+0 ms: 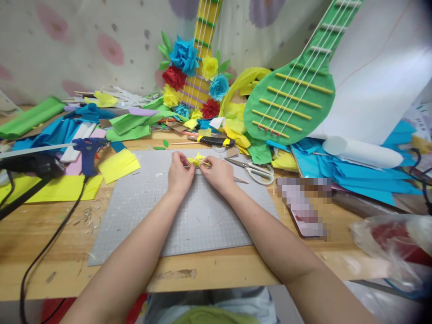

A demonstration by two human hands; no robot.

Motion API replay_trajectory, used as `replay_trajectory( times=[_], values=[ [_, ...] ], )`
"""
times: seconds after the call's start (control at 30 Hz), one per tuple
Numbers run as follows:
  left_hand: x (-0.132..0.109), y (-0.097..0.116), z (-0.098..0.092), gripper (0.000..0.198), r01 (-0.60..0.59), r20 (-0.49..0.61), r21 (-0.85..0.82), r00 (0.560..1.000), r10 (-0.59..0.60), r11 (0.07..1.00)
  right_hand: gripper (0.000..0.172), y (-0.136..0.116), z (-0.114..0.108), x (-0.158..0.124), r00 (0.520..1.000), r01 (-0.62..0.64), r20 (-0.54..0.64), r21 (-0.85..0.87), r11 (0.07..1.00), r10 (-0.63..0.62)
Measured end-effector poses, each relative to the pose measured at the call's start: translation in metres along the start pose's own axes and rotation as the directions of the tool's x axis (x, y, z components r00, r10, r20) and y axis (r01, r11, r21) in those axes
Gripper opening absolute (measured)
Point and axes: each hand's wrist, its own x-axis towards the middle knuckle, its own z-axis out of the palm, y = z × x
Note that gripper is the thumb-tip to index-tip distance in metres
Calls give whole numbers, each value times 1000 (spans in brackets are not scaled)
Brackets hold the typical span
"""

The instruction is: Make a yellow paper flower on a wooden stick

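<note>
Pinching a small yellow paper bit on a thin wooden stick point(198, 160) from both sides, the left hand point(180, 174) and right hand point(220, 174) hold it tight in their fingers just above the grey cutting mat point(202, 220), likely so it cannot wobble.

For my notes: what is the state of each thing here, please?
Yellow paper piece: pinched between left hand and right hand.
Glue gun: upright, unheld.
Scissors: lying flat, unheld.
White paper roll: rolled up, lying.
Cutting mat: flat under the hands.
</note>
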Motion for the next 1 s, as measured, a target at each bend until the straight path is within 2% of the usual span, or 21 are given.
replay_trajectory(
  times=[0.13, 0.27, 0.43, 0.53, 0.67, 0.77, 1.0],
  values=[
    [1, -3, 2, 23, -18, -17, 67, 1000, 19, 998, 25, -2, 0, 1, 999, 33, 17, 26, 999, -33],
    [-1, -3, 1, 18, -96, -44, 183, 993, 106, 978, 26, -4, -1, 0, 999, 34, 38, 14, 999, -35],
    [-4, 2, -4, 5, -198, 73, 355, 980, 184, 914, 26, -5, -2, -2, 999, 27, 41, 28, 999, -28],
    [-5, 4, -5, 10, -163, 122, 279, 984, 133, 946, 25, -4, -1, -3, 999, 33, 33, 50, 998, -35],
    [-8, 4, -6, 22, -81, 226, 53, 972, 67, 995, 25, -2, -2, -3, 997, 58, 40, 65, 996, -60],
    [-10, 4, -7, 25, -55, 238, -44, 969, 64, 998, 26, 0, -4, -3, 994, 75, 71, 76, 994, -81],
    [-10, 5, -6, 34, -28, 209, -60, 977, 40, 998, 28, 9, -8, 0, 981, 177, 68, 95, 980, -183]
  ],
)
